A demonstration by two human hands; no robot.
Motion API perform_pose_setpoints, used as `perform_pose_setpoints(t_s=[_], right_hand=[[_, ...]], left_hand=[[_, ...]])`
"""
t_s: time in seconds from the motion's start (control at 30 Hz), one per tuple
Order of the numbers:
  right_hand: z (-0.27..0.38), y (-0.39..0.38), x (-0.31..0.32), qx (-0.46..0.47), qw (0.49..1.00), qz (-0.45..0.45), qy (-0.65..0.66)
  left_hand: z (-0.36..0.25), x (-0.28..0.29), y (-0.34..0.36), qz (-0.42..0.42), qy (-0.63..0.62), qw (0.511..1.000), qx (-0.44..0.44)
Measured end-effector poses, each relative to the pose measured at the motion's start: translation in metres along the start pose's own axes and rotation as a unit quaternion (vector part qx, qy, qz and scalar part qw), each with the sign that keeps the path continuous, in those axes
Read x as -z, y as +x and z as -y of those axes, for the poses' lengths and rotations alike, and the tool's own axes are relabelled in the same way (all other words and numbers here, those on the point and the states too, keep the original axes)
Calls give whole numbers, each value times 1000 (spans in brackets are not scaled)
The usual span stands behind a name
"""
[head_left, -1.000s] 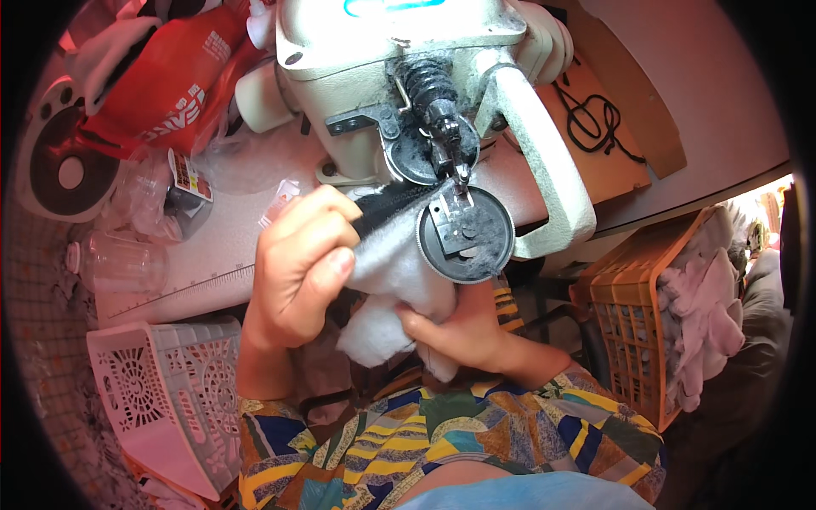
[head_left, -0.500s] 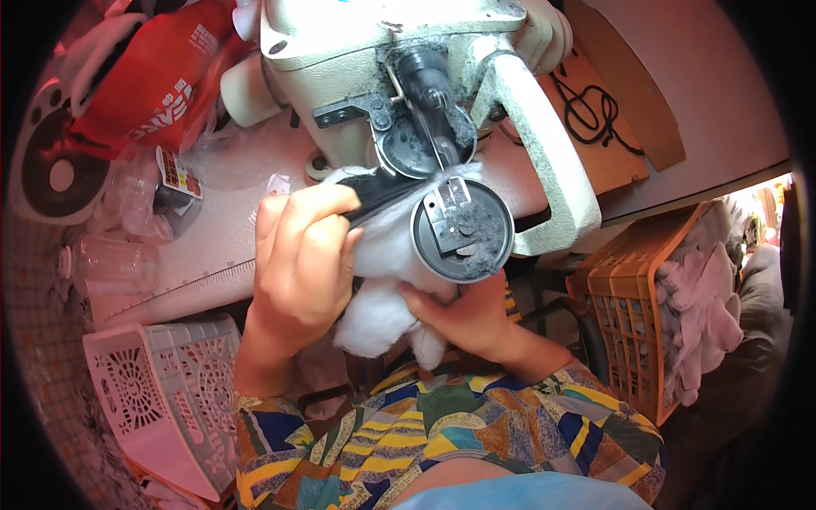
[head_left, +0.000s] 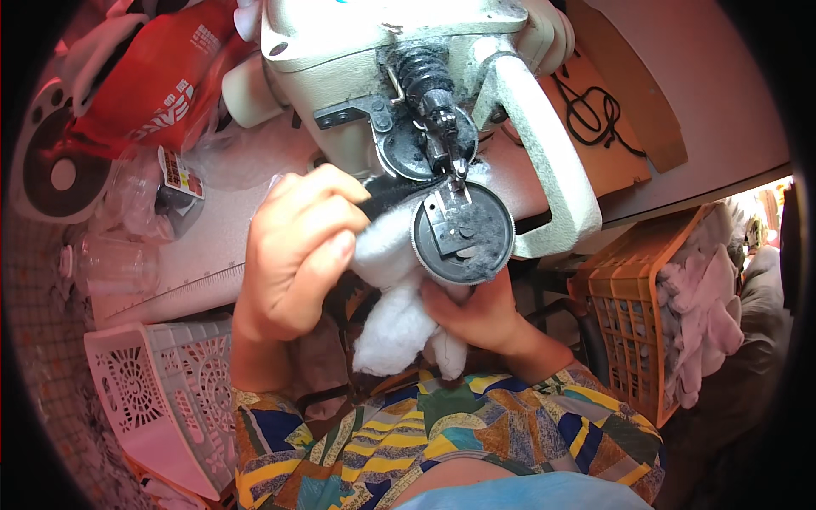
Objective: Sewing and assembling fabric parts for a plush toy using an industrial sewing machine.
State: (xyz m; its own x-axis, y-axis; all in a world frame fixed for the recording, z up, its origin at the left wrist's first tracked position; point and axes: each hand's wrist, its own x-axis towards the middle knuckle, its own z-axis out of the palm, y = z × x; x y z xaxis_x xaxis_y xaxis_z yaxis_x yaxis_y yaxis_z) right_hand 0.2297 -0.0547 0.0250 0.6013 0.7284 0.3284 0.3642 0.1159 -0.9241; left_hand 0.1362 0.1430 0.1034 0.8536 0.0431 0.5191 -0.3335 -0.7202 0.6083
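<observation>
Apparently seaming white fleece [head_left: 391,337] at sewing machine [head_left: 340,81], front edge of counter [head_left: 223,234]. Grasped in right hand [head_left: 483,318]; cannot tell grip of left hand [head_left: 296,251]. Advisable next: aligning edges.

On the far left of the desk [head_left: 223,223], a red bag [head_left: 170,85] with white print is seen, with a dark rounded object [head_left: 61,202] with a pale centre placed just beside it. Near these, a crumpled clear plastic bag [head_left: 134,194] is set against a dark labelled container [head_left: 182,204], and 1 clear bottle [head_left: 117,265] is laid on its side. The desk's near edge is marked with a ruler scale [head_left: 191,285]. Below it, a white openwork basket [head_left: 174,406] is tilted. On the right, a brown cardboard piece [head_left: 650,106] is topped by a looped black cord [head_left: 607,134]; lower down, an orange crate [head_left: 625,293] is filled with grey and pinkish cloth pieces [head_left: 701,319].
</observation>
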Motion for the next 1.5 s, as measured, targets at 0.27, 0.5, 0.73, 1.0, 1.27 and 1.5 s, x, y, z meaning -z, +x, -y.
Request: perform_pose_setpoints(t_s=[0.27, 0.5, 0.73, 1.0, 1.27, 1.5], right_hand=[[3, 2, 2, -20, 1000, 12, -1], [-3, 3, 8, -18, 999, -18, -31], [-3, 2, 16, -36, 996, -48, 64], [12, 4, 7, -90, 988, 47, 119], [0, 4, 10, -98, 990, 46, 86], [2, 7, 12, -127, 991, 2, 33]], left_hand=[[-2, -13, -8, -91, 149, 984, -31], [-3, -29, 5, -145, 272, 940, -146], [-13, -30, 9, -108, 228, 962, -104], [7, 6, -4, 25, -212, 977, 30], [8, 9, -8, -17, -94, 994, 59], [-1, -14, -13, -140, 136, 980, -37]])
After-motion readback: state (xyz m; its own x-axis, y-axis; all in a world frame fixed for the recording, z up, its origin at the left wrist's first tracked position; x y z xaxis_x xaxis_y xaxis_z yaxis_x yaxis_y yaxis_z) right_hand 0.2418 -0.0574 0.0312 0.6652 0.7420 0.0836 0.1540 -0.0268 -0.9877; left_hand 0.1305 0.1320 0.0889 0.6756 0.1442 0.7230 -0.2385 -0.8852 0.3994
